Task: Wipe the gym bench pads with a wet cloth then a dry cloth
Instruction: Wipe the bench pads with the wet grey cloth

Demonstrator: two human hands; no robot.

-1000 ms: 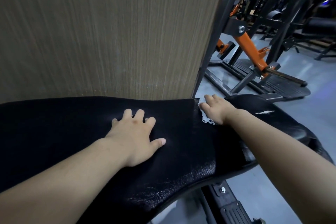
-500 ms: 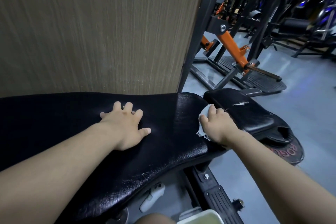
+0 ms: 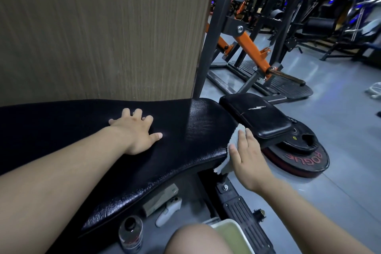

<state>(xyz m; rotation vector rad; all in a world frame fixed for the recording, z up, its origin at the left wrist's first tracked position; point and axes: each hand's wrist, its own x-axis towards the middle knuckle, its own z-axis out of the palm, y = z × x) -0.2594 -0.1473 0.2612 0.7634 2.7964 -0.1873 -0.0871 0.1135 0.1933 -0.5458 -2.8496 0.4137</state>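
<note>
My left grip point(image 3: 136, 132) lies flat, fingers spread, on the long pad point(image 3: 195, 130). At three o'clock, my right grip point(image 3: 247, 156), fingers straight, presses the white cloth point(image 3: 232, 142) against its end.

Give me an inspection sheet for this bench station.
Surface: long black pad, cracked skin, sheen near its end.
Job's things: white cloth against that pad's end edge; seat pad torn on top.
Clutter: bottle, white tub, weight plates.
Hands: left hand flat on pad; right hand presses cloth, fingers straight.
Cables: nothing seen.
Surroundings: wood-grain panel, orange machine.
</note>
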